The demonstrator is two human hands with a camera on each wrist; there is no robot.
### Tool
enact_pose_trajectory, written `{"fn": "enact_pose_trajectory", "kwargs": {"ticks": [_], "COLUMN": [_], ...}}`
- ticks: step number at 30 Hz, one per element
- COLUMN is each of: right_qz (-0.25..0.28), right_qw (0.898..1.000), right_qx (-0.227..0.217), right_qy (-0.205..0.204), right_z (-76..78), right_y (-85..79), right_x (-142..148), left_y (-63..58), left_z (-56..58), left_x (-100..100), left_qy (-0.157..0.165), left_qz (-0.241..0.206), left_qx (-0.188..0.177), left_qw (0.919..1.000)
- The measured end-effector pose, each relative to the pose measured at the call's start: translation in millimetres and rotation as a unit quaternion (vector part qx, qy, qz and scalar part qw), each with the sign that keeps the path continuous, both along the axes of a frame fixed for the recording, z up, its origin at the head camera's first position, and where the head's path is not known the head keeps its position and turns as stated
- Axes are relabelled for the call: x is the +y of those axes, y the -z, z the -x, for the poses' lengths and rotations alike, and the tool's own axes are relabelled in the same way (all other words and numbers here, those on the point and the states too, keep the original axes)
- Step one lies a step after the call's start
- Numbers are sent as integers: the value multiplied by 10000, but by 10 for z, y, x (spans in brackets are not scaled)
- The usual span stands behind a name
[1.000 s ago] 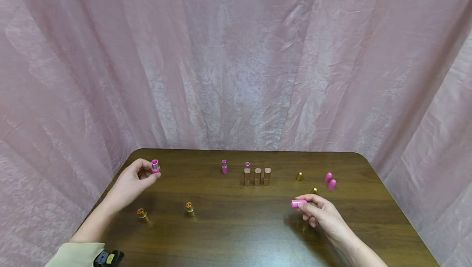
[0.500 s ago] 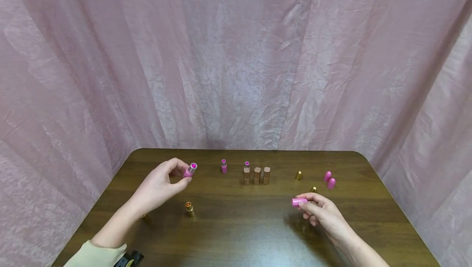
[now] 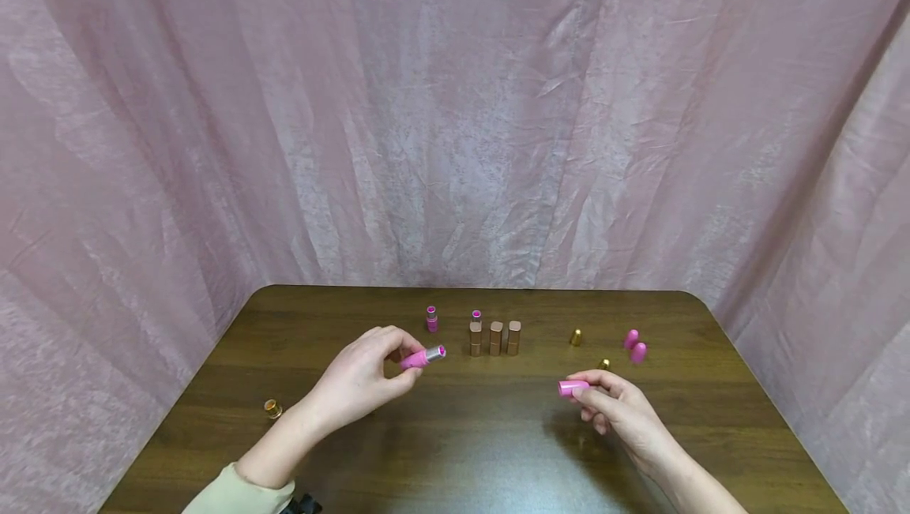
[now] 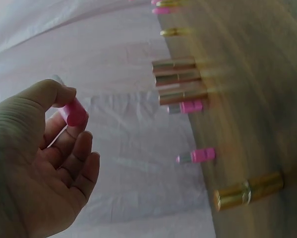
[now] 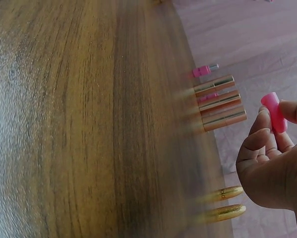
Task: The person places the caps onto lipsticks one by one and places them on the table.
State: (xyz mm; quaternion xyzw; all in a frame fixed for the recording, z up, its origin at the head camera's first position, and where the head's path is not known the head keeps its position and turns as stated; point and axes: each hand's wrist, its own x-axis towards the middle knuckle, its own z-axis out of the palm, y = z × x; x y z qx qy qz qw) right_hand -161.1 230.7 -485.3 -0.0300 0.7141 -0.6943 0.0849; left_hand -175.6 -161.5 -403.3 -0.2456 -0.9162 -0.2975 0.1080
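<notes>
My left hand (image 3: 366, 376) pinches an uncapped pink lipstick (image 3: 419, 358) between thumb and fingers, above the table left of centre. Its silver collar tilts toward the right hand. In the left wrist view the pink base of this lipstick (image 4: 76, 114) faces the camera. Over on the right, my right hand (image 3: 629, 415) holds a pink lipstick cap (image 3: 573, 388) lying sideways, its end pointing left. The right wrist view shows that cap (image 5: 273, 112) between thumb and fingers. A gap separates the two hands.
Two uncapped pink lipsticks (image 3: 431, 320) stand at the back, near three capped rose-gold lipsticks (image 3: 495, 339). Gold caps (image 3: 576, 337) and pink caps (image 3: 639, 352) stand at the right. An uncapped gold lipstick (image 3: 272, 409) stands left; another (image 4: 250, 191) is hidden behind the left hand in the head view.
My left hand has carried the pink lipstick rightward and nearer, tipping it from upright to sideways. The right hand has stayed almost still with the cap.
</notes>
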Motion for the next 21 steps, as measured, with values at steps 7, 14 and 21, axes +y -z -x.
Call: {"fn": "enact_pose_trajectory", "kwargs": {"ticks": [7,14,21], "right_qz": [80,66,57], "right_qw": [10000,10000,9999], "right_qx": [-17,-55,26], "right_qy": [-33,-16,-111], "right_z": [-17,-15,-14], "right_y": [3,34,67], "right_x": [-24,-83,-154], "left_y": [185,399,574], "left_z": [-9,-30,-24], "left_x": [161,313,431], "left_qy": [317,564,722], "left_qz": [41,169,171], "left_qx": [46,71,-107], "left_qw": [9995,9982,9972]}}
